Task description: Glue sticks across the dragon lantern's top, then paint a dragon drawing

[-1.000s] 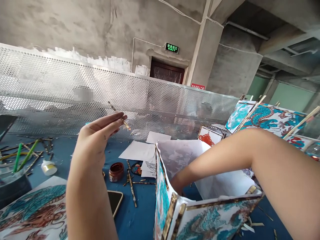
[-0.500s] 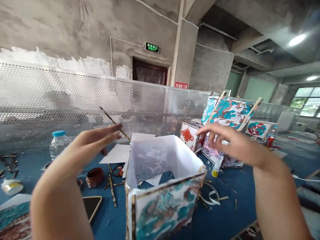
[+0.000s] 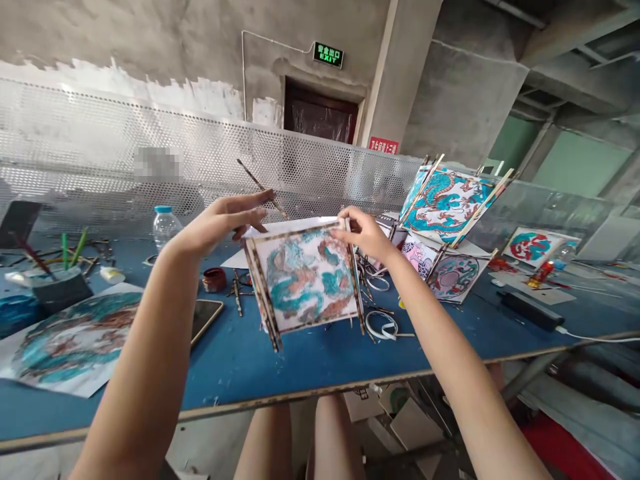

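Note:
A paper lantern box [image 3: 306,280] with a teal and brown dragon painting and bamboo-strip edges stands on the blue table [image 3: 310,363]. My left hand [image 3: 225,220] rests at its top left corner and pinches a thin brush [image 3: 260,185] that points up and back. My right hand [image 3: 361,233] grips the lantern's top right corner with closed fingers.
A painted dragon sheet [image 3: 65,343], a phone [image 3: 205,318], a small brown paint jar [image 3: 215,279], a water bottle [image 3: 165,227] and a cup of brushes [image 3: 55,283] lie to the left. More painted lanterns [image 3: 445,207] stand at the right. A perforated metal screen [image 3: 125,160] runs behind.
My right hand came out of the lantern, swung right, then took hold of its top right corner. The view pulled back, so the lantern's painted side and the table's front edge now show.

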### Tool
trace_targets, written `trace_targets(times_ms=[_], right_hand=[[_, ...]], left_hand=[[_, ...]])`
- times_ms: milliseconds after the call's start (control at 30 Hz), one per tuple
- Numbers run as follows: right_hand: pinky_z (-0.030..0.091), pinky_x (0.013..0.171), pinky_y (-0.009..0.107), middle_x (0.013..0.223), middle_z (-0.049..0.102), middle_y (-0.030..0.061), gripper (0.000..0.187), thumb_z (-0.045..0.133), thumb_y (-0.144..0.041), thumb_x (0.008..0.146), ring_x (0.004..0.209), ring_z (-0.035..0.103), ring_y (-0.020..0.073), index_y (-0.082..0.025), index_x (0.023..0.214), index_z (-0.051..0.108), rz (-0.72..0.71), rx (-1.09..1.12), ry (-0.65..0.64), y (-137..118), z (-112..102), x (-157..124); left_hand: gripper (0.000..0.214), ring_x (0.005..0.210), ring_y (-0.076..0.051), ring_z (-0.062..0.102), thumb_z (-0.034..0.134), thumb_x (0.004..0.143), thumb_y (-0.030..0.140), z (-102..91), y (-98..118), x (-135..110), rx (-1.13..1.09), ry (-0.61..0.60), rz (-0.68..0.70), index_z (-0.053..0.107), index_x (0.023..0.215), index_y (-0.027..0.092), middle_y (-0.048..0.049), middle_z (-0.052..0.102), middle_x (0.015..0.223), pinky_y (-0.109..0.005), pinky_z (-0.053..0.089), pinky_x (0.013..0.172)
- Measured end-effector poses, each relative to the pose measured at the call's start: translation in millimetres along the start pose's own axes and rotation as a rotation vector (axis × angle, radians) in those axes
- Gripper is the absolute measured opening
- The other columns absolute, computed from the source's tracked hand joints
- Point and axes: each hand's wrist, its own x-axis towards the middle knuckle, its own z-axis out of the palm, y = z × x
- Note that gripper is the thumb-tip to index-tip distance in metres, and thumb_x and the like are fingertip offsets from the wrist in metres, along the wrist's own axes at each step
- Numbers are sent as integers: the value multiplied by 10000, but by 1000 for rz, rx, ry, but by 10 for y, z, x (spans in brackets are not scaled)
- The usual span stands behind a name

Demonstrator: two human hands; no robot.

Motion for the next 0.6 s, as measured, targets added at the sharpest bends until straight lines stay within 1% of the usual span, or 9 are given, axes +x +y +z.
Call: trace_targets(times_ms=[33,100,167,233,267,300,400,500,600], right_hand=[[352,630,246,789,422,-26,256,640,-373,743,670,434,109,-201,825,470,16,18,16,24,-6,57],[337,615,242,764,410,-30,271,639,-392,735,653,417,108,-198,808,465,21,7,42,60,-2,127],[332,616,242,763,406,-30,277,640,-400,731,652,411,109,-197,802,466,3,-27,59,81,12,147],[331,618,242,768,404,-29,274,642,-397,729,652,410,109,-195,806,473,-14,-53,67,92,26,139],[333,619,242,772,406,-28,274,644,-396,728,651,410,109,-194,811,479,-17,-61,69,94,31,131],[336,621,243,779,412,-26,274,644,-398,727,652,412,110,-194,819,486,-17,-67,70,96,35,122],[355,637,249,821,447,-13,293,645,-417,721,674,431,117,-193,852,511,-9,-72,76,100,33,107],[380,672,263,864,481,3,311,644,-429,718,726,468,133,-186,882,542,1,-70,87,104,25,96],[401,716,280,930,515,27,331,633,-429,735,803,501,154,-179,944,575,-4,-76,87,100,41,64]], left_hand=[[549,645,-180,570,586,757,420,-26,-17,17,-2,-12,-33,545,1262,209,-94,695,812,-247,392,477],[563,696,-185,576,604,741,413,-83,-48,38,-14,-19,-71,539,1266,224,-111,676,978,-228,363,439],[604,780,-204,587,642,710,392,-114,-70,40,-48,-15,-56,523,1279,230,-122,580,1217,-224,375,438],[701,830,-217,592,688,671,361,-102,-76,29,-88,-52,-28,466,1323,230,-127,485,1334,-227,397,454],[757,833,-219,595,705,657,350,-83,-70,21,-89,-76,-22,426,1350,227,-135,502,1316,-229,402,465],[802,822,-216,599,712,652,344,-57,-56,13,-75,-94,-21,383,1374,222,-140,558,1252,-231,403,477],[833,780,-201,605,692,681,346,32,44,6,43,-102,-11,309,1407,204,-112,684,1008,-259,426,578],[829,745,-200,610,690,678,352,116,221,31,251,-91,-15,324,1401,179,-89,707,906,-305,435,696],[811,637,-196,598,679,671,359,207,408,72,399,-134,11,349,1391,184,-53,716,777,-304,433,655]])
